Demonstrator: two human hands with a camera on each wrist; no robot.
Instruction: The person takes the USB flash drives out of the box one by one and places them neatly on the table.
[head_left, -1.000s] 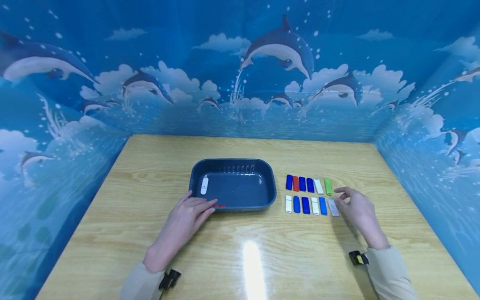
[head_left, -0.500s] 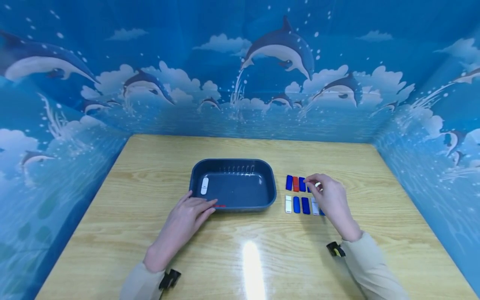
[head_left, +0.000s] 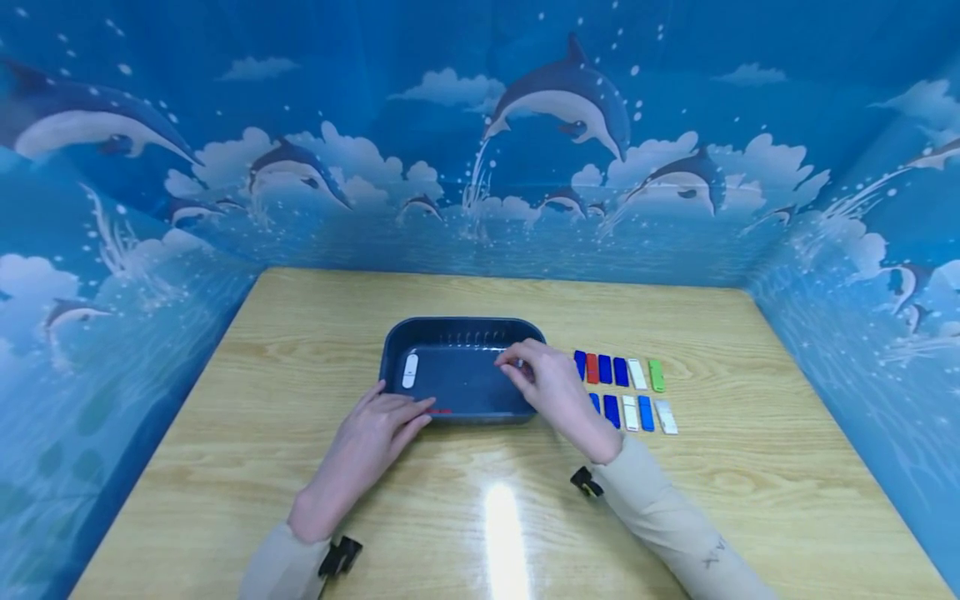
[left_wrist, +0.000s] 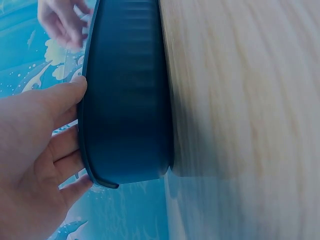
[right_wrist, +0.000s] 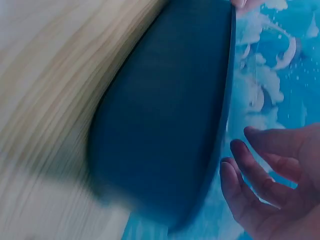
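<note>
At the near-left corner of a dark blue-grey tray (head_left: 405, 327), my left hand (head_left: 367, 437) grips the rim; the thumb is at the rim's outer side and the fingers reach over it, as the left wrist view shows. My right hand (head_left: 551, 387) is over the tray's right end, thumb and fingers brought near each other. I cannot tell whether something small sits between its fingertips. In the tray lie a white USB stick (head_left: 410, 372) at the left and a red stick (head_left: 442, 411) mostly hidden behind the near wall.
Two rows of USB sticks lie right of the tray, including a red one (head_left: 592, 368), a green one (head_left: 657, 376) and a silver one (head_left: 666, 417). My right forearm hides part of the lower row. Dolphin-printed curtains (head_left: 480, 225) enclose the wooden table (head_left: 315, 308).
My right hand has swept left from the right end of the rows, across the sticks, to above the tray. The left hand and the tray stay in place.
</note>
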